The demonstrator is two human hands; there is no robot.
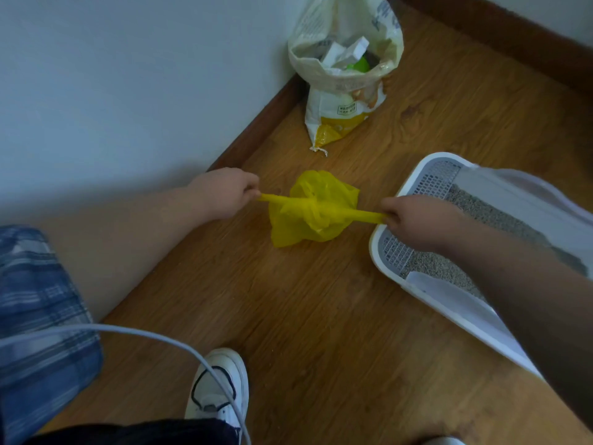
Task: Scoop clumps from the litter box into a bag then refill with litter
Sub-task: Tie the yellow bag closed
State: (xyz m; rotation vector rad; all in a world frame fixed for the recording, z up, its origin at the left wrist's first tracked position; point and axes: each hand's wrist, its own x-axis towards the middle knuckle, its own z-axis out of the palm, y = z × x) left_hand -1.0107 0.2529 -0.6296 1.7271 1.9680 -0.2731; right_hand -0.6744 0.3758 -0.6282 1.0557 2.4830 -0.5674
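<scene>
As the left hand (226,191) and right hand (414,221) each grip a taut handle of the yellow bag (305,220), scooping looks done. Refilling the litter box (373,247), right of the bag, likely remains.

Pinching a twisted handle of the yellow bag (308,216) in left grip (229,192) and right grip (414,220) alike, stretched taut sideways. Sitting on the wooden floor (321,316), flanked rightward by white litter box (373,239) holding grey litter (430,268); backed by open cream sack (340,101) against the wall.
</scene>
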